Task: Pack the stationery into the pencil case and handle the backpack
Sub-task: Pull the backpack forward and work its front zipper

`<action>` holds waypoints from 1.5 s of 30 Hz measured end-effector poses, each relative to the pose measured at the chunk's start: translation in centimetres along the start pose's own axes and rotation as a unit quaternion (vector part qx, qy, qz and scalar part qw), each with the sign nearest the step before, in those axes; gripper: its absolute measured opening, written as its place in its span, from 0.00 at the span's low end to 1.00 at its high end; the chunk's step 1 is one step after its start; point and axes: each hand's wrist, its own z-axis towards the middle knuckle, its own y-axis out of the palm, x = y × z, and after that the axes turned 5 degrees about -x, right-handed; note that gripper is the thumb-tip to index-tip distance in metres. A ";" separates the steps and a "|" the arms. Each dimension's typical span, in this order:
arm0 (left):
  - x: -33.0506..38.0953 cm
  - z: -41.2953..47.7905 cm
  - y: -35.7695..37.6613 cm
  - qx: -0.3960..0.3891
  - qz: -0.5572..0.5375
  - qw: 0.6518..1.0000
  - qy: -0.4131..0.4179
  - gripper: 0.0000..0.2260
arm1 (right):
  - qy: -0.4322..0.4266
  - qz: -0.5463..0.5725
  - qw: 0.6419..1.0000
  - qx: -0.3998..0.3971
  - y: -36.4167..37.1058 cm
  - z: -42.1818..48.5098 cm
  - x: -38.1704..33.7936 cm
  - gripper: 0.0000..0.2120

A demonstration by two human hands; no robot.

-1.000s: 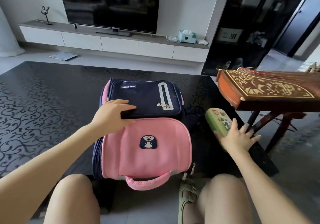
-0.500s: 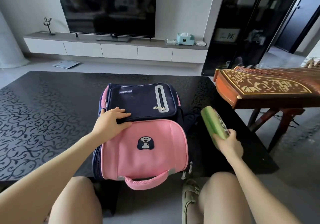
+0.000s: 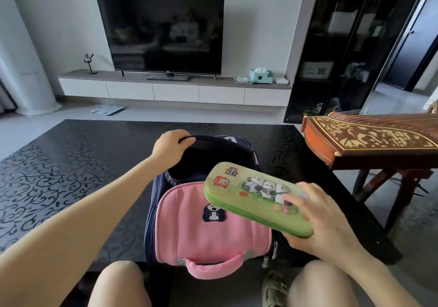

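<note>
A pink and navy backpack (image 3: 208,230) lies flat on the black patterned table (image 3: 71,164), its pink handle toward me. My left hand (image 3: 169,149) grips the navy flap at the far end and holds it raised, so the dark inside of the bag shows. My right hand (image 3: 320,221) holds a closed green pencil case (image 3: 256,197) with pandas on its lid. The case hovers tilted above the bag's pink front, its far end near the opening.
A wooden zither (image 3: 369,140) on a stand juts in at the right, close to the table's edge. Beyond the table are a television (image 3: 161,34) on a low white cabinet (image 3: 175,88) and a dark glass cupboard (image 3: 343,45). My knees are at the bottom.
My right hand lifted the pencil case from the table's right side and carried it left over the backpack. My left hand pulled the navy flap up and open.
</note>
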 end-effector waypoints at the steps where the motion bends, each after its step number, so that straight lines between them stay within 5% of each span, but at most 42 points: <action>1: 0.0 -0.2 0.0 -0.012 -0.019 1.000 0.003 0.10 | -0.005 -0.018 1.000 -0.009 0.5 0.9 -0.2 0.29; 12: -1.4 -2.0 -0.1 -0.047 0.004 0.998 0.029 0.07 | -0.033 0.070 0.995 0.070 8.6 8.8 -3.4 0.25; 18: 0.9 -0.7 2.3 -0.120 0.158 0.968 0.156 0.18 | 0.175 0.099 0.973 0.110 9.6 7.1 -4.4 0.39; 21: 2.4 1.0 4.1 -0.160 0.199 0.951 0.175 0.16 | 0.230 0.163 0.953 0.112 10.2 7.8 -4.8 0.47; 25: 3.1 1.7 5.1 -0.160 0.205 0.949 0.178 0.11 | 0.304 0.217 0.919 0.128 11.1 9.2 -4.4 0.46; 31: 2.9 0.3 6.0 -0.143 0.163 0.960 0.175 0.11 | 0.390 0.126 0.908 0.084 11.2 11.9 -4.5 0.42; 34: 2.0 0.1 5.5 -0.171 0.153 0.956 0.181 0.16 | 0.330 0.073 0.934 0.113 11.0 12.0 -4.8 0.41; 39: -5.5 -2.5 1.5 -0.138 0.242 0.955 0.101 0.39 | 0.125 0.004 0.982 0.140 10.2 11.6 -4.5 0.30; 45: -9.0 -4.4 1.2 -0.071 0.097 0.992 0.044 0.35 | -0.004 -0.066 0.995 0.074 11.3 16.2 -8.2 0.24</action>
